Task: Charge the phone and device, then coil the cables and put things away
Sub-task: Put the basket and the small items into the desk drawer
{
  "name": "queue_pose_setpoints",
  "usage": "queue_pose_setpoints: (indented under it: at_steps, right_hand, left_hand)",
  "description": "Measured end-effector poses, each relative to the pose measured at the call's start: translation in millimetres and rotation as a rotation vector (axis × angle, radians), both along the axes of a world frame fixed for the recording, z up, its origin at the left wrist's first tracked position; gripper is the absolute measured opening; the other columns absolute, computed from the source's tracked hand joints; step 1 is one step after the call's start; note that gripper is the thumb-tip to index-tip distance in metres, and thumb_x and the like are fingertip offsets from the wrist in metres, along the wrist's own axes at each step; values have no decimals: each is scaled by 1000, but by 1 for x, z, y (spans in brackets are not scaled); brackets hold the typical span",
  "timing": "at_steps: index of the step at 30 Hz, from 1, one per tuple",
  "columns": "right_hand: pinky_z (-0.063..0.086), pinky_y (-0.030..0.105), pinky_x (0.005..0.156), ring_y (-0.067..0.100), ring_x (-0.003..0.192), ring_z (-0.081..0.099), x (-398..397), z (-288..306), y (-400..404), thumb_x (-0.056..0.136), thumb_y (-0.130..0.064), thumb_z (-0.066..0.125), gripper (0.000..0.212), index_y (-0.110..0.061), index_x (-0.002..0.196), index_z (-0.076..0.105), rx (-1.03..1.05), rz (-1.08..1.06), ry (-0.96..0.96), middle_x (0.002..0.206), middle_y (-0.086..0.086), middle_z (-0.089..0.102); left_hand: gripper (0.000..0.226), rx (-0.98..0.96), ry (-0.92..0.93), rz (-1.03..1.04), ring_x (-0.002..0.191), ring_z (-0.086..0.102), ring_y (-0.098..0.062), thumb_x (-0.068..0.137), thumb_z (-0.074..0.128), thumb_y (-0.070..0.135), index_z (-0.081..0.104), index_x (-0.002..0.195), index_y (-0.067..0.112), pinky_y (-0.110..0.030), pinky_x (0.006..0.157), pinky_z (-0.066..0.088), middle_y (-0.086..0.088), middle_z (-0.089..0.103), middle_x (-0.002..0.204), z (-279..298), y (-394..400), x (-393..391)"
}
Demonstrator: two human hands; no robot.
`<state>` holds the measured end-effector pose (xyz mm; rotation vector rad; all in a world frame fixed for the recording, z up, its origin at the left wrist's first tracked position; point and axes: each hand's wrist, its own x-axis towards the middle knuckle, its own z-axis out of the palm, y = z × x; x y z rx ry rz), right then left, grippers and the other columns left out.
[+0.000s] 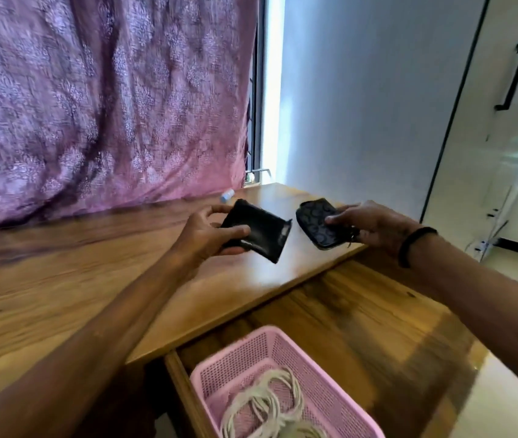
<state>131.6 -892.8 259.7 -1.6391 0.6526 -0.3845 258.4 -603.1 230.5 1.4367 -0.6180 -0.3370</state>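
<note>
Black, flat and rectangular, the pouch-like item [256,234] sits in the left hand [207,235], thumb across its near face and fingers curled round its far edge; it is lifted off the wooden desk top [61,279] and tilted, one corner pointing down. Whether it is a wallet, a case or a device cannot be told from this blurred view.

Just beside it, apart and not touching, the right hand [374,227] grips a second dark pouch [319,224], rounded at the corners and patterned with swirls; the thumb presses on its upper face and the remaining fingers are underneath, mostly hidden. This pouch is held over the desk's right edge. A black band [409,245] circles the right wrist.

Below the desk top an open wooden drawer [362,327] holds a pink perforated basket [270,346] at its near left. Inside the basket lie coiled white cables [267,403], looped loosely on one another.

At the back of the desk, near the curtain hem, a small pale blue and white object [227,195] lies on its side; its nature cannot be determined. A purple patterned curtain [93,99] hangs behind the desk, with a bright window strip [272,90] to its right. A white wall [362,105] follows, then a pale wardrobe with black handles [514,77] at the far right.
</note>
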Motion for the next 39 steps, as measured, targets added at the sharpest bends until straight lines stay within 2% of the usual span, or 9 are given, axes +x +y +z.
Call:
queue_pose_setpoints:
  at_steps: [6,11,18,23,28,31,35,37,39]
  right_hand:
    - [66,34,67,27,88,74,-90,6,-3,96,6,63,17,-3,109,69,-173,249,305,108,21,75]
    - [63,45,87,36,109,70,-133,-36,-15,90,-2,76,34,-2,123,69,-399,285,600,121,22,71]
    - [62,45,93,28,107,73,-136,-76,-12,90,-8,78,26,-11,115,70,-318,369,665,115,11,75]
    - [65,33,76,24,101,76,-131,-87,-17,90,-10,77,32,-10,121,69,-284,346,641,112,11,77]
    - [64,33,76,22,101,73,-126,-94,-19,91,-18,78,31,-15,119,67,-392,306,661,113,8,74]
    - [63,30,70,20,98,74,-126,-95,-14,89,-25,80,28,-20,114,68,-447,347,735,111,5,74]
    - [66,31,73,19,94,75,-121,-90,-2,83,-30,86,37,-23,116,71,-554,434,874,107,5,74]
    - [65,29,72,17,92,74,-114,-85,4,84,-30,85,37,-23,118,69,-661,441,869,107,4,73]
    - [62,24,66,15,86,72,-102,-75,11,89,-26,81,29,-22,114,66,-719,376,690,105,4,72]
  left_hand:
    - [41,350,16,-327,88,76,-33,83,78,-1,63,120,8,-30,64,63,-23,68,113,8,1,-69]
    - [24,590,-37,-297,82,69,-33,87,75,-2,59,94,15,-40,61,64,-22,58,107,-20,-36,-110]
    - [30,930,-351,-282,85,70,-22,83,82,30,70,102,11,-35,76,62,-10,71,101,-36,-75,-113]
    - [45,1179,-561,-259,73,62,-17,81,80,47,71,110,13,-25,57,42,1,65,84,-43,-86,-109]
    - [46,1470,-710,-382,97,65,-22,86,69,60,69,98,15,-31,76,48,-2,68,103,-55,-96,-105]
    - [60,1627,-739,-534,108,63,-23,92,56,65,69,118,12,-34,93,49,-6,66,121,-64,-97,-106]
    - [44,1502,-859,-478,86,61,-17,84,68,64,70,92,21,-30,70,46,2,66,96,-61,-89,-101]
    - [36,1216,-868,-424,75,61,-14,83,74,56,64,72,24,-29,62,46,8,63,76,-54,-82,-98]
    - [22,859,-913,-380,74,64,-5,87,72,48,73,81,27,-24,67,50,12,70,80,-36,-70,-96]
